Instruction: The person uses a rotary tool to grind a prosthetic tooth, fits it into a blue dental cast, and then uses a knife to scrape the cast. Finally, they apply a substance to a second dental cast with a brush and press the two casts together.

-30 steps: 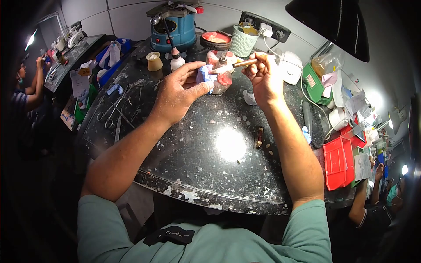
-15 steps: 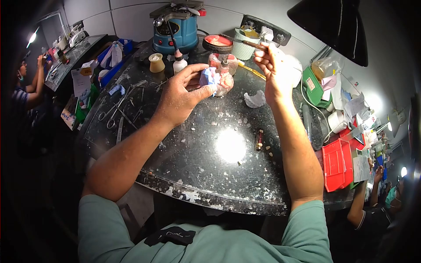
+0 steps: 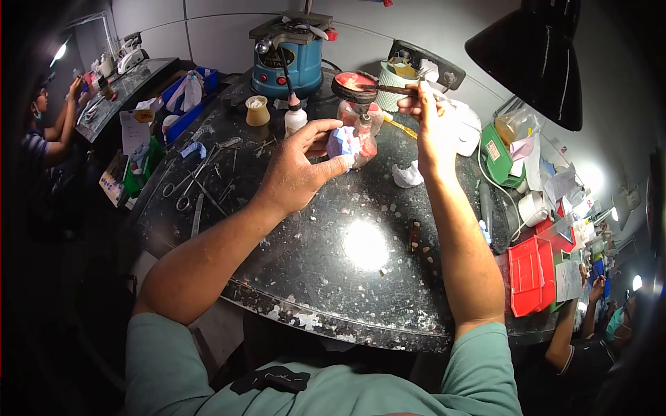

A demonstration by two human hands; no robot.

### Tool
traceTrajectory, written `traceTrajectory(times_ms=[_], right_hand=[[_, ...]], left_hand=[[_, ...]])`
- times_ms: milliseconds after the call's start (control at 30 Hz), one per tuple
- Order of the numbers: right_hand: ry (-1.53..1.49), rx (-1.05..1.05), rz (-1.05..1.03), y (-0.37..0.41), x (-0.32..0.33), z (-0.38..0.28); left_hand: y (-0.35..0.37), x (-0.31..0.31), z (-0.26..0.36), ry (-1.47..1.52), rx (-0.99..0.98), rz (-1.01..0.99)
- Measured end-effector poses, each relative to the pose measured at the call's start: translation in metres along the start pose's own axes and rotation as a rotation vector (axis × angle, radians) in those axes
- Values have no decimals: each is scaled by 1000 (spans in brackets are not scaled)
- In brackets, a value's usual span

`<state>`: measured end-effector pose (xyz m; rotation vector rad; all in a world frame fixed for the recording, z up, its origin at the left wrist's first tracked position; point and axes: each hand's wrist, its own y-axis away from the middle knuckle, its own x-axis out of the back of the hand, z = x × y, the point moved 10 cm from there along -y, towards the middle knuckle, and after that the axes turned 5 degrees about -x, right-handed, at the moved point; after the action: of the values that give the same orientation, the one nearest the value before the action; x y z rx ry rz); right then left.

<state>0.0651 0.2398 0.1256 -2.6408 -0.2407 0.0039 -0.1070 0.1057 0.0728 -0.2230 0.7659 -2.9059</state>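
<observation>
My left hand [image 3: 295,166] grips a blue and white dental cast [image 3: 340,143] between thumb and fingers. Just behind the cast stands a glass spirit lamp [image 3: 368,147], smeared with pink. In my right hand [image 3: 430,118], raised to the right, a dark-handled wax knife [image 3: 397,89] is pinched and points left. Its tip reaches into the red wax in a round black dish [image 3: 341,92] above the lamp. A white bottle [image 3: 295,122] with a pink nozzle stands behind my left fingers. Right of the cast lies a white curved piece [image 3: 407,175].
A blue machine [image 3: 287,69] stands at the back beside a small beige pot [image 3: 257,112]. Scissors [image 3: 184,202] and other metal tools lie left. Red bins [image 3: 531,277] and a black lamp [image 3: 531,62] are on the right. Other people sit at both sides.
The wax knife has come down so its tip is in the red wax. The cast is turned slightly in my left hand. The whole view has shifted a little.
</observation>
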Motion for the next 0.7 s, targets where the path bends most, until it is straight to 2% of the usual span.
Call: traceTrajectory(times_ms=[33,167,233,700], right_hand=[[-50,-56,12,-1,3,6],[36,3,18,-3,3,2],[-44,-13,-12,0,-2,4],[-86,-28,-14,1,-3,7]], left_hand=[[0,-1,0,12,3,-2],[0,0,2,0,0,4],[0,-1,0,4,7,4],[1,-1,1,-5,14,7]])
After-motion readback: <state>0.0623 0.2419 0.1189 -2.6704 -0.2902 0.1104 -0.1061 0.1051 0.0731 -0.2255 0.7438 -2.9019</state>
